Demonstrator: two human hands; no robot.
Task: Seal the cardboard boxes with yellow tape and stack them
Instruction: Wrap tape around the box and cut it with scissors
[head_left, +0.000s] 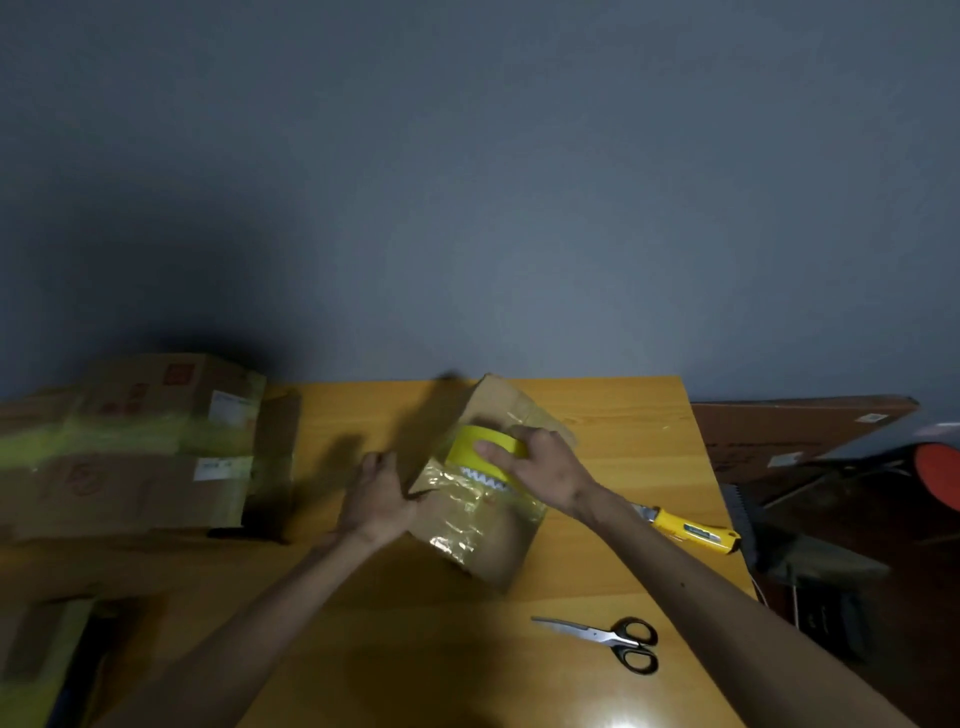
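Yellow tape (462, 441) on box (483, 545), your right grip (545, 467) curled round it; left grip (379, 493) flat, bracing the box. Looks mid-seal. Next: straight pull, firm press.

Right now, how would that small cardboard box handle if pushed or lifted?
Probably light: the left hand alone braces the small cardboard box while the right hand holds the yellow tape roll on it. Glossy wrap looks slippery. On the smooth table, likely slides rather than tips.
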